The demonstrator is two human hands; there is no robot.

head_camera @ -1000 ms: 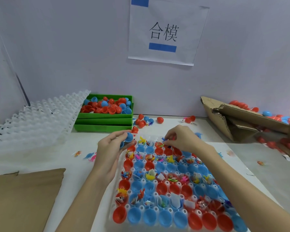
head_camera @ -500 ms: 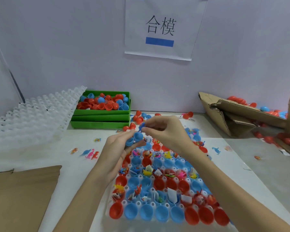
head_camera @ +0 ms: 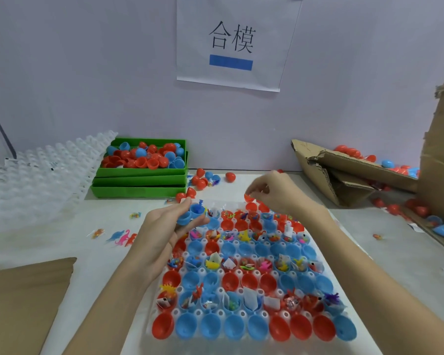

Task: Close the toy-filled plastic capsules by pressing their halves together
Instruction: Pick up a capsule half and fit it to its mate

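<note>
Left hand [head_camera: 164, 234], palm up, holds a blue capsule [head_camera: 191, 213] between thumb and curled fingers; its two halves hang open side by side, a blue toy showing in the upper half. The hand sits just above the tray's [head_camera: 162, 339] far left corner. Right hand [head_camera: 274, 192] hovers over the tray's far edge, fingers curled down, pinching a red half [head_camera: 249, 198] at its tips. The clear tray lies on the table [head_camera: 369, 252] in front of the person, its cells filled with rows of red and blue halves; alternate rows carry small toys and paper slips, the others lie empty. Loose toys [head_camera: 122, 238] lie on the table left of the tray. Beyond it, stacked green bins [head_camera: 139, 180] hold red and blue halves, with a few more capsules scattered just to their right. Empty clear trays [head_camera: 36, 175] lean at far left; brown cardboard [head_camera: 21, 303] lies at near left. A torn box [head_camera: 344, 172] with capsules sits at right. A paper sign [head_camera: 231, 42] hangs on the wall.
</note>
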